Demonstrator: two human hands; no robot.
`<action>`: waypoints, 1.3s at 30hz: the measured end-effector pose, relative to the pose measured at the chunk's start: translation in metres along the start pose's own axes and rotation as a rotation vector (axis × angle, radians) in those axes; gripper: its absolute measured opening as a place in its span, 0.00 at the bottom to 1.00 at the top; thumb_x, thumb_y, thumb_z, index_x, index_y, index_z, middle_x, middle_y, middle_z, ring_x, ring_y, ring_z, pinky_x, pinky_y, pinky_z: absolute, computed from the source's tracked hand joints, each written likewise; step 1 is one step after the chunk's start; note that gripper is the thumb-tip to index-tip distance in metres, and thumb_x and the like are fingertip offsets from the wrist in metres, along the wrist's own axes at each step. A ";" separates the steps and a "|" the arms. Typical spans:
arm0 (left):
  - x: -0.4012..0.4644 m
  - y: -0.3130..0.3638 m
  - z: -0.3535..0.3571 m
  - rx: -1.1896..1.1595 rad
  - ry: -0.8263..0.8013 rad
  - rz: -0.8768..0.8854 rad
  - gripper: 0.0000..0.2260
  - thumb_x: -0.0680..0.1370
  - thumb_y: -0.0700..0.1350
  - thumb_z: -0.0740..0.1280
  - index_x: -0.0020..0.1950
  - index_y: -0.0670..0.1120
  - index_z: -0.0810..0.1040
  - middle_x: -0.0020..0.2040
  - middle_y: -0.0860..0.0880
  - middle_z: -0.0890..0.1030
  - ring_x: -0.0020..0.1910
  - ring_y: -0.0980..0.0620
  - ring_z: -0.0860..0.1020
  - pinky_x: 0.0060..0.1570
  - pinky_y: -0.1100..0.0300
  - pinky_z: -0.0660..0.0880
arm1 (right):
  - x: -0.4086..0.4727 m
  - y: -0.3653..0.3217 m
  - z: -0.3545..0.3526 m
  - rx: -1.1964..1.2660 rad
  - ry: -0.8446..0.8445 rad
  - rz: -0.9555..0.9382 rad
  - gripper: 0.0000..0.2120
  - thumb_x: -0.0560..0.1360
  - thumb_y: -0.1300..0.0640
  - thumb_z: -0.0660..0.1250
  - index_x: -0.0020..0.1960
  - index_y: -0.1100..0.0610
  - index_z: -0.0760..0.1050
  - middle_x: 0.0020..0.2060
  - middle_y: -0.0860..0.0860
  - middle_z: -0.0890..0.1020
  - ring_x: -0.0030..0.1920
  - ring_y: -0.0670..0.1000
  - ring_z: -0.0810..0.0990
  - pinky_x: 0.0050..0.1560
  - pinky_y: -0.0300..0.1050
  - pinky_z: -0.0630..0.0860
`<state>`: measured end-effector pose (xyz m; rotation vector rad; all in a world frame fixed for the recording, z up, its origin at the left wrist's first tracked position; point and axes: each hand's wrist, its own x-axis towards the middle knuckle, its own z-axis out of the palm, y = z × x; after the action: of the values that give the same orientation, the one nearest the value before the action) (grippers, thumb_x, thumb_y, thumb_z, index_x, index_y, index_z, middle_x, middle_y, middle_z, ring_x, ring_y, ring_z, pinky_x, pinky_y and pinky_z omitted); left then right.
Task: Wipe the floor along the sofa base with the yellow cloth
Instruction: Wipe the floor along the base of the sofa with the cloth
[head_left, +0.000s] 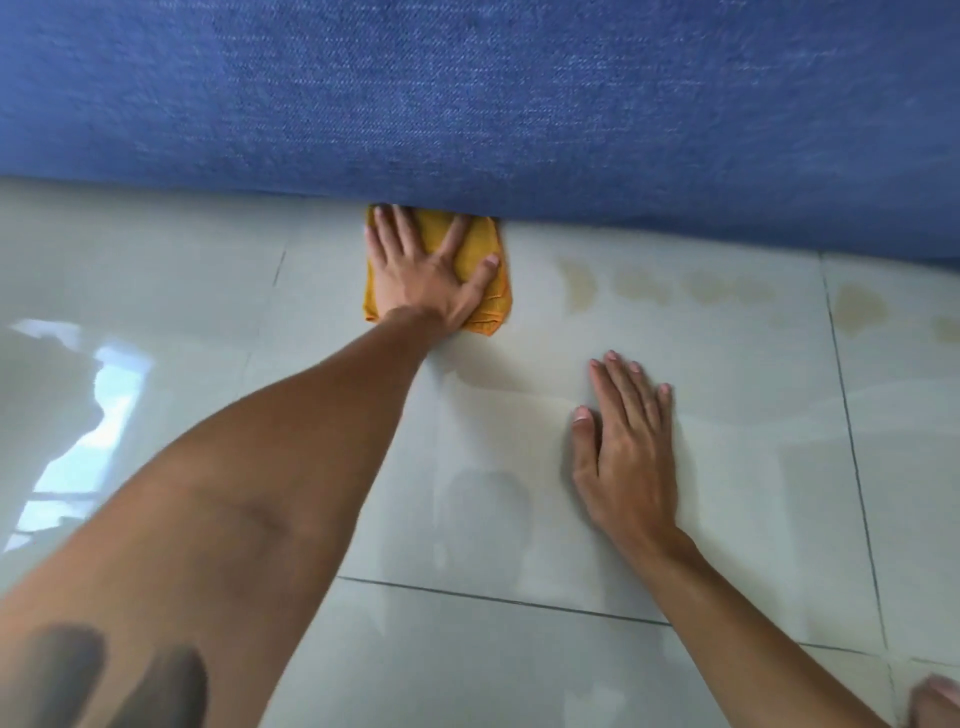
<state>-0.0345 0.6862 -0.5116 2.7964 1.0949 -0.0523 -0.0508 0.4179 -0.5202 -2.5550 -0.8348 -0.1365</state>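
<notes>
A: Where is the yellow cloth (485, 244) now?

B: Flat on the tiled floor (727, 467), pushed hard against the base of the blue sofa (467, 93), its far edge tucked just under the fabric.

A: And the hands?

B: The left hand (431, 270) lies spread on top of the cloth, fingers (387, 228) splayed wide and pressing down; it pins the cloth with a flat palm and does not pinch it. The right hand (623, 441) is flat on a bare tile nearer the person, fingers straight and close together, holding nothing. I judge it a prop for body weight.

A: Which step is this?

B: Mid-wipe along the sofa edge, I would say. A row of pale brownish stains (639, 286) runs along the floor to the right of the cloth, near the base.

A: So the next move?

B: Probably a slide right along the base over those marks, with steady downward pressure and the cloth kept against the fabric. The 1 propping hand may need to shift.
</notes>
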 end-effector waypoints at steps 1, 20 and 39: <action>-0.003 0.018 0.002 -0.005 -0.002 0.032 0.33 0.74 0.73 0.45 0.78 0.65 0.53 0.80 0.33 0.48 0.79 0.33 0.45 0.77 0.38 0.42 | 0.000 0.001 -0.002 0.069 0.015 0.013 0.25 0.80 0.54 0.54 0.74 0.62 0.69 0.74 0.57 0.70 0.77 0.56 0.65 0.77 0.63 0.56; -0.221 -0.053 0.003 0.009 -0.033 0.031 0.33 0.74 0.73 0.49 0.78 0.66 0.53 0.81 0.38 0.48 0.80 0.36 0.49 0.77 0.40 0.48 | -0.047 0.011 -0.044 -0.178 -0.183 0.135 0.30 0.78 0.48 0.48 0.75 0.59 0.67 0.75 0.56 0.69 0.77 0.59 0.64 0.76 0.66 0.55; -0.033 0.009 0.003 0.032 -0.031 -0.070 0.35 0.73 0.75 0.42 0.79 0.65 0.47 0.81 0.37 0.43 0.79 0.34 0.43 0.77 0.39 0.41 | -0.024 0.124 -0.061 -0.301 -0.065 0.317 0.28 0.80 0.44 0.50 0.77 0.52 0.65 0.78 0.54 0.65 0.78 0.61 0.59 0.76 0.70 0.50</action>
<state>-0.0529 0.6571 -0.5110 2.7744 1.1945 -0.1208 0.0047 0.2891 -0.5185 -2.9513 -0.4477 -0.0850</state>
